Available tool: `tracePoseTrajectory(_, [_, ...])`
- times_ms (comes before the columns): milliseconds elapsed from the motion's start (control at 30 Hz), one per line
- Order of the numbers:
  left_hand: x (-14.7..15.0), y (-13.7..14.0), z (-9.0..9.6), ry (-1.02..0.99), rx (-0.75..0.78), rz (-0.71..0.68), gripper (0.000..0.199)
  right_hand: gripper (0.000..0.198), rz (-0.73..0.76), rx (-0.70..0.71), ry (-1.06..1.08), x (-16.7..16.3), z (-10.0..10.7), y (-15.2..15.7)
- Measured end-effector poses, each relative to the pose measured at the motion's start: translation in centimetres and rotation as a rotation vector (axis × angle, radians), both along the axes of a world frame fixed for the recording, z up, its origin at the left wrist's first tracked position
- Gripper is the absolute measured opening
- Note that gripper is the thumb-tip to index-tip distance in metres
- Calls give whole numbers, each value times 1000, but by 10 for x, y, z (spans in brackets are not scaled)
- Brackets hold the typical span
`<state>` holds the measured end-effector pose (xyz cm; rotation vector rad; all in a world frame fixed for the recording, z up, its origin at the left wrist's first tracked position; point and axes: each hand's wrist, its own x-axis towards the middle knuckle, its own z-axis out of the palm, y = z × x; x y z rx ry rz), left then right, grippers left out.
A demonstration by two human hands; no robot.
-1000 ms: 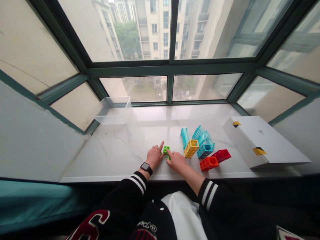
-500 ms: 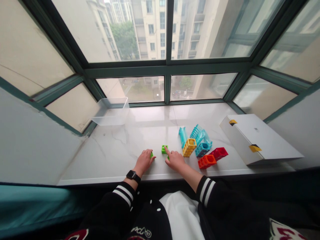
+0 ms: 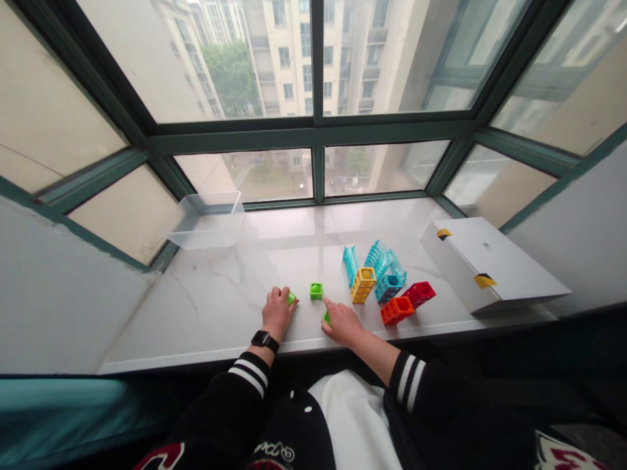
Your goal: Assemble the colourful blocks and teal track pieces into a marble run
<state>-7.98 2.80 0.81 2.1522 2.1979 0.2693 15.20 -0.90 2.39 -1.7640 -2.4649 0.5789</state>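
My left hand (image 3: pixel 278 312) is closed around a green toy block (image 3: pixel 292 298), most of it hidden by the fingers. My right hand (image 3: pixel 341 322) grips another green block (image 3: pixel 326 318) between thumb and fingers, its index finger pointing forward. Between the hands and a little farther out, a third green cube block (image 3: pixel 316 291) stands on the white sill (image 3: pixel 235 313), apart from both hands. Right of my right hand are stacks of yellow blocks (image 3: pixel 363 285), blue blocks (image 3: pixel 388 288), orange blocks (image 3: pixel 396 311) and red blocks (image 3: pixel 420 294).
Translucent turquoise track pieces (image 3: pixel 378 258) lie behind the stacks. A clear plastic bin (image 3: pixel 210 238) sits at the back left by the window. A white box (image 3: pixel 494 261) with yellow-black tabs stands at the right. The window frame (image 3: pixel 313 140) borders the sill.
My right index finger has come off the middle green block and drawn back toward me. My left hand still holds its block. The camera view has shifted slightly.
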Motion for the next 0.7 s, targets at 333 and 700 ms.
tracePoseTrajectory(333, [-10,-7,-3,-34,47,-95,47,60,-8,12,42,0,3,1])
tracePoseTrajectory(700, [-11,1,1,-90,-105,66,29,49,66,-19,186,0,-3,7])
